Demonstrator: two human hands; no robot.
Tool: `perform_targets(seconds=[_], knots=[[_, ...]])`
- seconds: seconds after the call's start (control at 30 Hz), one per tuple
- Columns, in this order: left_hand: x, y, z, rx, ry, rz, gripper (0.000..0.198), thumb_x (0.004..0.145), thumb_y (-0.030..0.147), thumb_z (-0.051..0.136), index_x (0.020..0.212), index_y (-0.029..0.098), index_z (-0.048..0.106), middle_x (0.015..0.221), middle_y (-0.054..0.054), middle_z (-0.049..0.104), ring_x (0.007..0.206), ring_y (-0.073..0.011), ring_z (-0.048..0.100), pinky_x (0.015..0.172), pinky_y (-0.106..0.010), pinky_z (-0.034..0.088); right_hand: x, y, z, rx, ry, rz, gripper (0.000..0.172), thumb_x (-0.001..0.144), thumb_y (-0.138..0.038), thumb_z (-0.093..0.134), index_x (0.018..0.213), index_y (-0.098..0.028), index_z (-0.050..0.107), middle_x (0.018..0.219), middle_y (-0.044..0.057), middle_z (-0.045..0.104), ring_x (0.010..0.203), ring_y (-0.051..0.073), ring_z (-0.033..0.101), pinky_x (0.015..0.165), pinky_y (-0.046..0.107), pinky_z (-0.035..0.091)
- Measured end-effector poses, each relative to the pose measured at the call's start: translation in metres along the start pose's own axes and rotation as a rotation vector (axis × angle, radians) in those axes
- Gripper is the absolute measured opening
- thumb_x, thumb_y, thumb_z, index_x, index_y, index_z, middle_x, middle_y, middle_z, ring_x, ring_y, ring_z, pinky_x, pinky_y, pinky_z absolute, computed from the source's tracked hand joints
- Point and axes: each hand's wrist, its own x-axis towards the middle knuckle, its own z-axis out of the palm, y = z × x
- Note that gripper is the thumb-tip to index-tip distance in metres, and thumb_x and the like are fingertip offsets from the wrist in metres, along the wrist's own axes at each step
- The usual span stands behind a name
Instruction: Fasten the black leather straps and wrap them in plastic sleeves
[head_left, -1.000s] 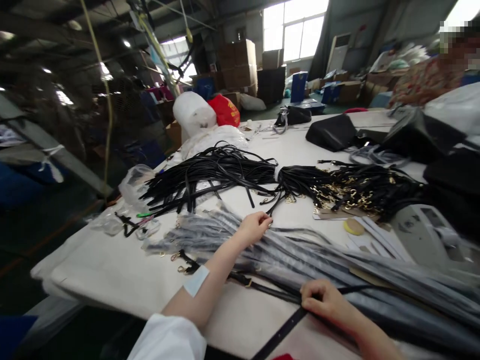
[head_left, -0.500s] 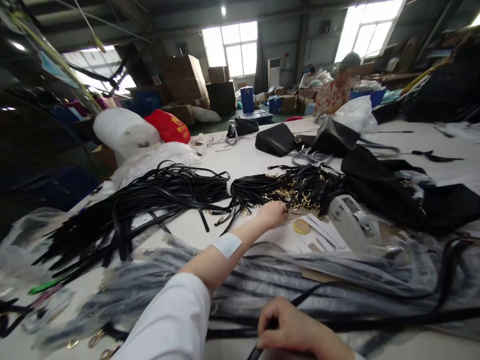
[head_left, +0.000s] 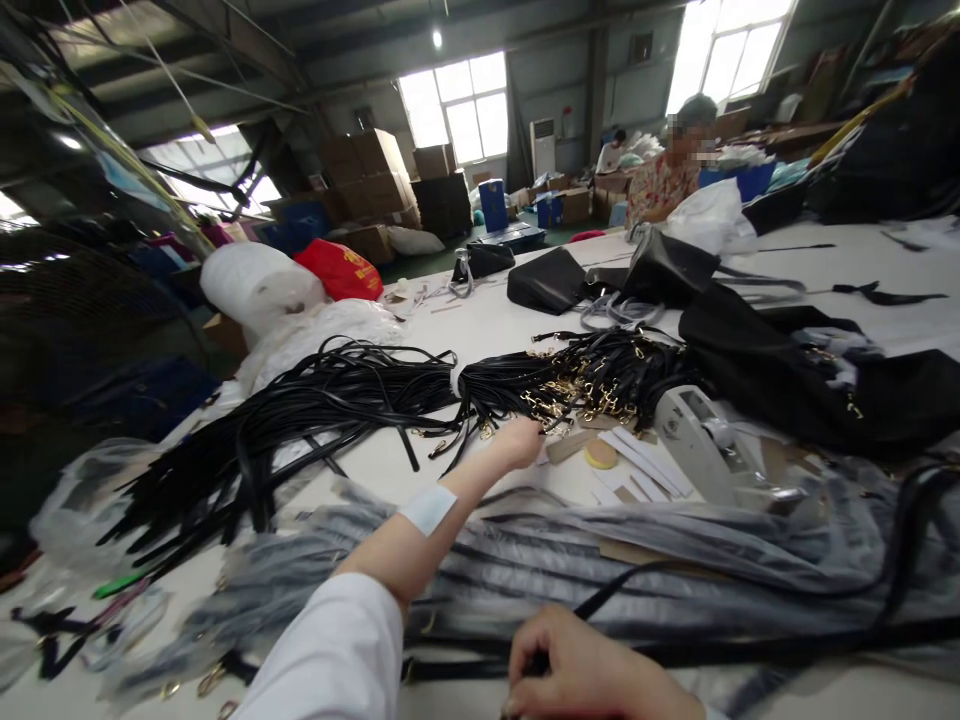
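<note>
My left hand reaches forward over the white table to the near edge of a big bundle of black straps with gold clasps; its fingers curl at the clasps, and what they pinch is hidden. At the bottom edge my right hand is closed on a single black strap that runs off to the right. Between my hands lies a heap of straps wrapped in clear plastic.
A grey tape dispenser, a tape roll and paper strips lie right of my left hand. Black bags and dark fabric lie farther back. Another person sits at the far side. Plastic rolls stand at the left.
My left hand has moved from the plastic-wrapped straps forward to the clasp end of the black bundle. The camera has turned right. My right hand keeps its hold on the strap.
</note>
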Motion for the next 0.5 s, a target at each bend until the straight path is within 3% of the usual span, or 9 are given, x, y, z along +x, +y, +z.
perform_targets(seconds=[0.07, 0.2, 0.33, 0.5], knots=[[-0.031, -0.025, -0.009, -0.127, -0.033, -0.003, 0.023, 0.093, 0.033, 0.055, 0.098, 0.014, 0.066, 0.086, -0.009, 0.071, 0.079, -0.0183, 0.066, 0.072, -0.029, 0.052, -0.001, -0.007, -0.001, 0.009, 0.003, -0.022, 0.022, 0.068, -0.038, 0.078, 0.075, -0.018, 0.08, 0.061, -0.002, 0.066, 0.056, 0.01, 0.052, 0.053, 0.02, 0.037], [-0.1, -0.068, -0.019, -0.435, -0.054, -0.051, 0.048, 0.096, 0.05, 0.04, 0.124, 0.012, 0.053, 0.061, -0.002, 0.067, 0.047, -0.0126, 0.059, 0.049, -0.021, 0.044, -0.002, -0.012, -0.004, 0.038, -0.002, -0.056, 0.015, 0.071, -0.032, 0.074, 0.072, -0.017, 0.078, 0.064, 0.0, 0.069, 0.06, 0.013, 0.056, 0.057, 0.021, 0.04], [-0.162, -0.087, -0.022, -0.694, -0.016, -0.074, 0.063, 0.093, 0.064, 0.035, 0.13, 0.014, 0.047, 0.069, -0.005, 0.07, 0.051, -0.0122, 0.063, 0.049, -0.019, 0.043, -0.002, -0.008, -0.009, 0.084, -0.002, -0.07, 0.022, 0.076, -0.036, 0.07, 0.068, -0.016, 0.073, 0.065, 0.001, 0.066, 0.063, 0.014, 0.055, 0.062, 0.024, 0.04], [-0.217, -0.09, -0.029, -1.092, 0.003, -0.028, 0.056, 0.086, 0.065, 0.052, 0.109, 0.014, 0.056, 0.08, -0.009, 0.07, 0.066, -0.0163, 0.068, 0.057, -0.022, 0.047, -0.001, -0.002, -0.014, 0.102, -0.025, -0.037, 0.036, 0.079, -0.049, 0.066, 0.066, -0.016, 0.066, 0.06, -0.001, 0.057, 0.06, 0.013, 0.046, 0.06, 0.025, 0.036]])
